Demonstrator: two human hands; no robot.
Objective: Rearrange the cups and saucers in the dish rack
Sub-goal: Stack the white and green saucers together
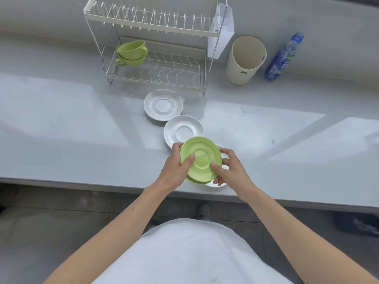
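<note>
A green saucer is tilted up near the counter's front edge, gripped by both hands. My left hand holds its left rim, thumb on top. My right hand holds its right rim, thumb on the face. A second green saucer shows just under it, and a white saucer lies below, mostly hidden. Two more white saucers lie flat on the counter. Two green cups are stacked at the left of the white two-tier dish rack's lower shelf.
A cream cylindrical holder stands right of the rack, with a blue water bottle lying farther right. A clear plastic holder hangs on the rack's right side. The counter's front edge runs below my hands.
</note>
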